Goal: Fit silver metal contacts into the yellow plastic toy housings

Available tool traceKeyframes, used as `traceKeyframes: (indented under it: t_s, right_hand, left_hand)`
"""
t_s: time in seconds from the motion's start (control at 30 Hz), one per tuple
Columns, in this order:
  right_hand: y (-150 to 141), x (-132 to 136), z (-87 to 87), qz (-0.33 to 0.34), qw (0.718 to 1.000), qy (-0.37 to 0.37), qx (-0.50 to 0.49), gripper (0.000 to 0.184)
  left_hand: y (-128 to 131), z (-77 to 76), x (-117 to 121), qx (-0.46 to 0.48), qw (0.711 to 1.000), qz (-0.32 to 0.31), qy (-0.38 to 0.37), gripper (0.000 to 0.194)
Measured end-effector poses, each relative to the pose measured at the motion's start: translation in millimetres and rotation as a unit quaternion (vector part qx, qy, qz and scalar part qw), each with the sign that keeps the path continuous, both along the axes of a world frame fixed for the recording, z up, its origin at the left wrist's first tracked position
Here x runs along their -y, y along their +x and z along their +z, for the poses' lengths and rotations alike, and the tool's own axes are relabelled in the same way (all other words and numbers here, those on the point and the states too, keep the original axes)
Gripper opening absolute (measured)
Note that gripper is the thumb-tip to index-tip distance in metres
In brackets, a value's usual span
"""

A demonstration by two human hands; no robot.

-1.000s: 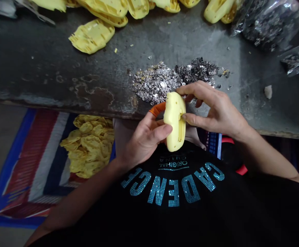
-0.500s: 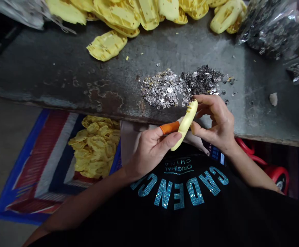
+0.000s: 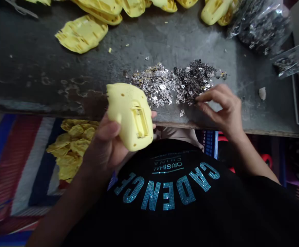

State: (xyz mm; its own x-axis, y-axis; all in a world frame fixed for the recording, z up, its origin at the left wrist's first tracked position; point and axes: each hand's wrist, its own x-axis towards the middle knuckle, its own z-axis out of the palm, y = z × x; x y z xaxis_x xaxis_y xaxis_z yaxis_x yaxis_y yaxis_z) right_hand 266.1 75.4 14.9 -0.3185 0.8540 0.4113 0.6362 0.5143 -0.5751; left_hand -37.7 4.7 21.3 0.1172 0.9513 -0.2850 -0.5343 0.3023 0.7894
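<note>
My left hand is closed around the edge of a yellow plastic housing, thumb over its outer face. A rectangular battery compartment and several small holes show in that face; the fingers behind are mostly hidden. At the near edge of a pile of small dark metal pieces, my right hand has thumb and forefinger pinched together. Something tiny and dark shows at those fingertips, too small to name. Left of the dark pile, touching it, lies a pile of shiny silver metal contacts.
Yellow housings line the far side of the grey table, with one housing lying closer. Clear bags of metal pieces stand at the far right. Below the table's left edge, a striped bag holds yellow parts.
The housing has moved left in my left hand and turned so its outer face shows. My right hand has come off it and now pinches beside the dark pile. The view has shifted.
</note>
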Motion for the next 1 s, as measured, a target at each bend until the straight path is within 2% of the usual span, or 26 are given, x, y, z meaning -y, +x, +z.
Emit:
traceKeyframes:
  t_s: [0.07,0.17,0.33,0.5,0.63,0.73,0.8,0.87,0.93,1.0]
  right_hand:
    - [3,7,-10.2,0.019,0.995,0.0,0.093,0.013]
    - [-2,14,-21.2,0.018,0.986,0.014,0.166,0.017]
    - [-18,6,-19.4,0.026,0.968,0.028,0.249,0.021]
    - [-27,-6,-9.0,0.052,0.959,0.016,0.279,0.013]
    - [-35,-12,-7.8,0.059,0.959,0.027,0.274,0.017]
    - [-37,-14,-6.5,0.059,0.96,0.016,0.274,0.017]
    - [-35,-13,-2.4,0.054,0.967,-0.001,0.249,0.013]
    - [-32,-8,4.0,0.056,0.983,-0.038,0.168,0.009]
    - [-32,-1,10.0,0.08,0.991,-0.102,0.023,0.007]
    - [-35,6,12.4,0.109,0.969,-0.175,-0.133,0.01]
  left_hand:
    - [-2,0.2,0,-0.018,0.999,0.027,-0.012,0.07]
    - [4,-0.1,0,-0.025,0.998,0.03,-0.051,0.072]
    - [15,0.4,2,-0.016,0.996,0.021,-0.086,0.073]
    - [19,-4.2,3,-0.003,0.997,-0.001,-0.078,0.077]
    - [20,-7.8,3,0.009,0.996,-0.003,-0.087,0.076]
    - [21,-9.2,3,0.013,0.998,-0.001,-0.066,0.07]
    - [21,-11.2,4,0.022,0.998,-0.013,-0.055,0.067]
    - [22,-14.6,4,0.044,0.996,-0.048,-0.054,0.065]
    - [23,-18.5,5,0.072,0.991,-0.091,-0.06,0.062]
    - [26,-20.9,6,0.096,0.986,-0.122,-0.068,0.06]
